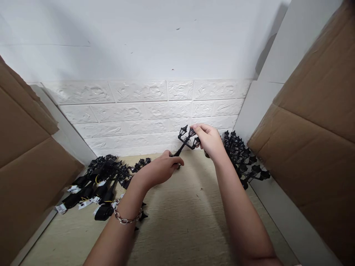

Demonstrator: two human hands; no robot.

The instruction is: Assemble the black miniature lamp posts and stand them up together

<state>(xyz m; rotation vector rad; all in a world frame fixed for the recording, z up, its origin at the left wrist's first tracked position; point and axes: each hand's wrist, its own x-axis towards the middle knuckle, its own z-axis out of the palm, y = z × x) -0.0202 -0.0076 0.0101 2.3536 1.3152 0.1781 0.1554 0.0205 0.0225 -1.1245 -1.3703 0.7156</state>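
A small black model street lamp [185,141] with three lantern heads is held up at a slant between my hands, above the middle of the table. My left hand [163,168] is closed around its post, and the lower end is mostly hidden in the fingers. With thumb and fingertips, my right hand [208,138] pinches the lantern heads at the top right. A pile of similar black lamps [104,181] lies left of my left hand, several with white parts and yellow wires at their bases. Just past my right hand sits another pile of black lamps [244,157].
The wooden table [188,221] backs onto a white brick-patterned wall [155,109]. Brown cardboard stands at the left [24,147] and at the right [313,122], closing in both sides. A few lamp tips [143,215] poke out beside my left wrist.
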